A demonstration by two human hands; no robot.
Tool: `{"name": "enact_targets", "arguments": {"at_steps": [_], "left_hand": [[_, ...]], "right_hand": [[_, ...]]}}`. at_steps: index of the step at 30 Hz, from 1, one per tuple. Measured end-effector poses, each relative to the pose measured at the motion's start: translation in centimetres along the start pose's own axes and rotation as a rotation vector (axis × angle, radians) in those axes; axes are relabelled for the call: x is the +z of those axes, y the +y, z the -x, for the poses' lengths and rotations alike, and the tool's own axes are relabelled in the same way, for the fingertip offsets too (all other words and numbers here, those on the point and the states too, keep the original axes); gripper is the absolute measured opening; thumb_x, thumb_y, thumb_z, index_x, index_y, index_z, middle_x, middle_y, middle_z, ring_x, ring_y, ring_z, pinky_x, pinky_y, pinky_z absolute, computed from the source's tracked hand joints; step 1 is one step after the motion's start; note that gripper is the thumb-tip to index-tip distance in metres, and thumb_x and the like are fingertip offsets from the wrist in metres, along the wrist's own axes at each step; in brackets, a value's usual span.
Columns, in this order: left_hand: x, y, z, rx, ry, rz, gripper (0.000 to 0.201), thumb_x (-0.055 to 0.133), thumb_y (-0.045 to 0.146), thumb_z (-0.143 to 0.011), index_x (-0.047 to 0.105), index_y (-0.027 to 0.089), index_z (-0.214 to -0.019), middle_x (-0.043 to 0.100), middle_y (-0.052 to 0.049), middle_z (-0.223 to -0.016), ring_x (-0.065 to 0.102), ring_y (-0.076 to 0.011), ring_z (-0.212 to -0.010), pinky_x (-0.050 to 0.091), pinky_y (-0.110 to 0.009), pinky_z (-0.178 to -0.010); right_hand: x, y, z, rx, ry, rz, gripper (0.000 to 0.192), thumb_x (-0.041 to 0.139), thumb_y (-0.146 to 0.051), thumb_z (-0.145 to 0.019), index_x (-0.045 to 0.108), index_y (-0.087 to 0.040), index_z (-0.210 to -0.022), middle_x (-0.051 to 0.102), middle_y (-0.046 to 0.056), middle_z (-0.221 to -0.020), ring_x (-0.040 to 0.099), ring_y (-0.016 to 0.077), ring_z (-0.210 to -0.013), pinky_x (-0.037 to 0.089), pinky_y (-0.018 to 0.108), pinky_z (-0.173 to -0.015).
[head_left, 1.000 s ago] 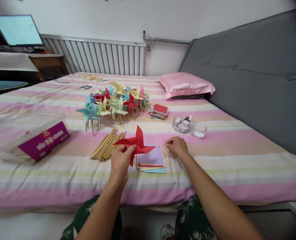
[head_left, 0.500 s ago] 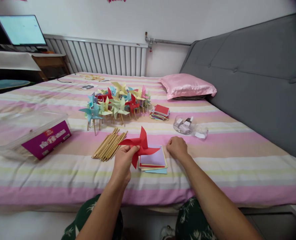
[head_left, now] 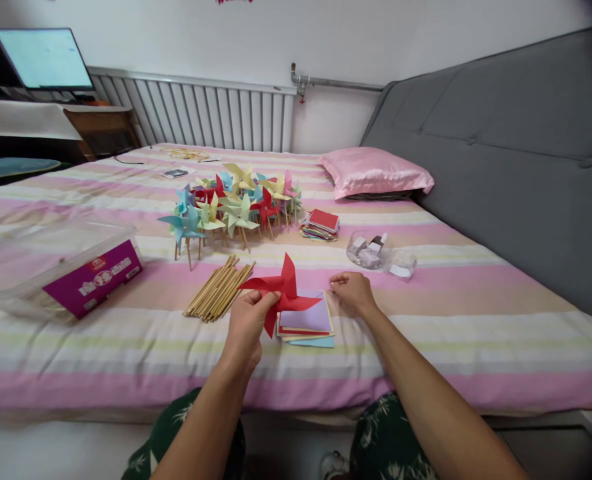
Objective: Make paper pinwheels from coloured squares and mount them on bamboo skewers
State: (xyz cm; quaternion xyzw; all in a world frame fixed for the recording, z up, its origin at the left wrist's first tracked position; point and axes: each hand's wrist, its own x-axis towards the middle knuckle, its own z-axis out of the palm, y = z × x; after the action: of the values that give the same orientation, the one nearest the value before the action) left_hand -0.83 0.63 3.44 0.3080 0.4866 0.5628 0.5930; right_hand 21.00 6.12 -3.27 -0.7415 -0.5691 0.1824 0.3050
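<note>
A red paper pinwheel (head_left: pixel 287 287) is pinched at its centre between the thumb and fingers of my left hand (head_left: pixel 249 323). It is held over a stack of coloured paper squares (head_left: pixel 309 317), lilac on top. To the right of that stack, my right hand (head_left: pixel 353 292) is just above the bedspread with thumb and fingertips pressed together. Anything in that pinch is too small to name. Left of the pinwheel lies a bundle of thin wooden sticks (head_left: pixel 219 290). Beyond the right hand sits a clear round container (head_left: pixel 366 250) with small packets inside, its clear lid (head_left: pixel 401 265) beside it.
Several pinwheels on sticks (head_left: pixel 239 210) stand grouped farther back, near a second paper stack (head_left: pixel 321 223). A clear plastic box (head_left: pixel 61 267) with a purple label is at the left. A pink pillow (head_left: pixel 376 171) rests by the grey headboard (head_left: pixel 501 133).
My right hand has loosened from a fist into a pinch with its fingertips showing, and has shifted slightly left. My left hand and the pinwheel have hardly moved.
</note>
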Motion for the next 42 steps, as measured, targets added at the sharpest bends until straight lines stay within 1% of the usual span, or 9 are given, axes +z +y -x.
{"name": "enact_targets", "arguments": {"at_steps": [6, 11, 18, 23, 26, 29, 34, 38, 42], "left_hand": [[-0.2, -0.3, -0.2, 0.022, 0.000, -0.015, 0.015, 0.073, 0.020, -0.050, 0.061, 0.012, -0.053, 0.059, 0.002, -0.048, 0.047, -0.0073, -0.042, 0.034, -0.019, -0.044], [-0.4, -0.6, -0.5, 0.041, -0.005, -0.012, 0.014, 0.073, 0.020, -0.051, 0.062, 0.012, -0.054, 0.059, 0.002, -0.049, 0.049, -0.0075, -0.044, 0.035, -0.018, -0.046], [-0.3, -0.4, -0.3, 0.036, -0.001, 0.004, 0.014, 0.074, 0.020, -0.051, 0.064, 0.012, -0.054, 0.062, 0.000, -0.051, 0.051, -0.0085, -0.045, 0.036, -0.019, -0.047], [-0.2, -0.3, -0.2, 0.023, -0.019, 0.003, 0.014, 0.074, 0.022, -0.052, 0.066, 0.012, -0.057, 0.063, -0.001, -0.051, 0.052, -0.0087, -0.045, 0.037, -0.019, -0.046], [-0.2, -0.4, -0.2, 0.027, -0.029, 0.005, 0.014, 0.075, 0.021, -0.053, 0.065, 0.012, -0.057, 0.064, -0.001, -0.052, 0.053, -0.0090, -0.046, 0.039, -0.019, -0.047], [-0.2, -0.5, -0.3, 0.028, -0.039, 0.003, 0.014, 0.075, 0.022, -0.054, 0.065, 0.013, -0.058, 0.065, -0.001, -0.054, 0.055, -0.0101, -0.048, 0.040, -0.020, -0.049], [-0.2, -0.4, -0.1, 0.046, -0.057, -0.009, 0.015, 0.075, 0.022, -0.054, 0.065, 0.013, -0.057, 0.065, -0.001, -0.053, 0.055, -0.0105, -0.049, 0.041, -0.021, -0.051], [-0.2, -0.2, 0.0, 0.100, -0.066, -0.027, 0.017, 0.075, 0.021, -0.054, 0.060, 0.014, -0.050, 0.059, 0.003, -0.048, 0.049, -0.0074, -0.046, 0.036, -0.019, -0.049], [-0.3, -0.3, 0.0, 0.154, -0.105, -0.065, 0.024, 0.075, 0.023, -0.057, 0.055, 0.014, -0.046, 0.053, 0.004, -0.045, 0.045, -0.0065, -0.046, 0.033, -0.019, -0.049]], "right_hand": [[0.0, 0.0, 0.1, -0.007, -0.023, -0.071, 0.020, 0.057, -0.017, -0.065, 0.075, -0.020, -0.074, 0.075, 0.003, -0.080, 0.069, 0.0190, -0.081, 0.049, 0.021, -0.069], [-0.1, -0.2, 0.3, 0.008, -0.027, -0.131, 0.019, 0.058, -0.016, -0.063, 0.074, -0.018, -0.073, 0.074, 0.003, -0.073, 0.069, 0.0193, -0.070, 0.049, 0.023, -0.064], [-0.9, -1.0, 0.5, -0.028, 0.030, -0.286, 0.017, 0.061, -0.018, -0.065, 0.073, -0.016, -0.076, 0.074, 0.007, -0.077, 0.068, 0.0198, -0.072, 0.051, 0.028, -0.072], [-2.3, -3.2, 2.1, -0.138, 0.071, -0.480, 0.020, 0.060, -0.027, -0.072, 0.069, -0.014, -0.085, 0.071, 0.006, -0.078, 0.067, 0.0169, -0.073, 0.052, 0.028, -0.071], [-3.3, -5.3, 3.8, -0.225, 0.103, -0.749, 0.020, 0.066, -0.030, -0.072, 0.066, -0.015, -0.085, 0.069, 0.003, -0.076, 0.066, 0.0161, -0.071, 0.052, 0.030, -0.071], [-3.9, -7.4, 5.9, -0.290, 0.017, -0.913, 0.017, 0.070, -0.029, -0.071, 0.065, -0.018, -0.083, 0.067, 0.001, -0.072, 0.064, 0.0146, -0.069, 0.051, 0.028, -0.068], [-3.7, -9.8, 8.5, -0.458, -0.080, -0.720, 0.002, 0.067, -0.023, -0.076, 0.067, -0.021, -0.077, 0.069, 0.000, -0.075, 0.062, 0.0139, -0.071, 0.046, 0.029, -0.070], [-3.3, -10.4, 9.3, -0.601, 0.001, -0.421, 0.002, 0.068, -0.022, -0.077, 0.069, -0.024, -0.076, 0.071, -0.002, -0.077, 0.061, 0.0152, -0.077, 0.037, 0.034, -0.081], [-2.9, -10.4, 9.4, -0.616, 0.079, -0.301, 0.001, 0.072, -0.026, -0.074, 0.071, -0.027, -0.074, 0.065, -0.002, -0.075, 0.056, 0.0170, -0.080, 0.033, 0.035, -0.079]]}}
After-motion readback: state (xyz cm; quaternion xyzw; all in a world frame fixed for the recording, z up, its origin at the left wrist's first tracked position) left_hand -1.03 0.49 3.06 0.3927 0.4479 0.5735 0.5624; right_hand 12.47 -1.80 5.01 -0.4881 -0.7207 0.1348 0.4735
